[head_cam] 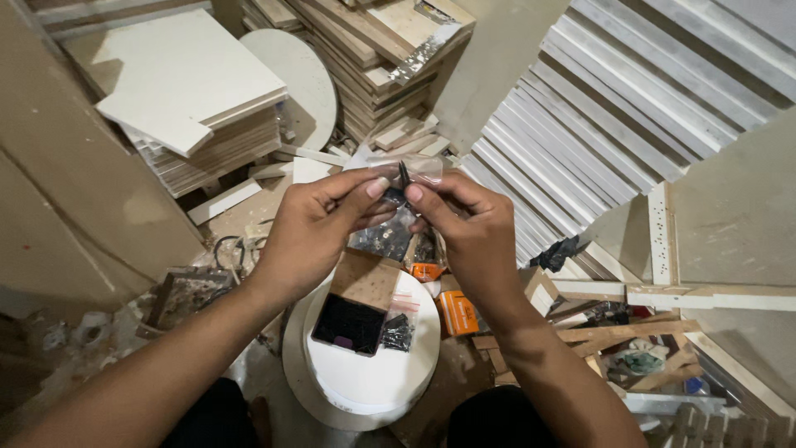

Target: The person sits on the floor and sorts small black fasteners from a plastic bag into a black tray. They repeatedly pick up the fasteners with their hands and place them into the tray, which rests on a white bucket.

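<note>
We hold a small clear plastic bag (396, 217) of dark screws up in front of us, above a round white board (365, 377). Our left hand (319, 228) pinches the bag's upper edge between thumb and forefinger, the other fingers curled behind it. Our right hand (468, 228) meets it thumb to thumb, fingertips closed on a dark screw (404, 176) standing at the bag's mouth. On the round board below lie an open cardboard box (358, 305) with a black inside and another small bag of screws (398, 330) — just beside it, an orange box (458, 314). Stacked white panels (195, 108) rise at the left, slanted white slats (597, 124) at the right.
</note>
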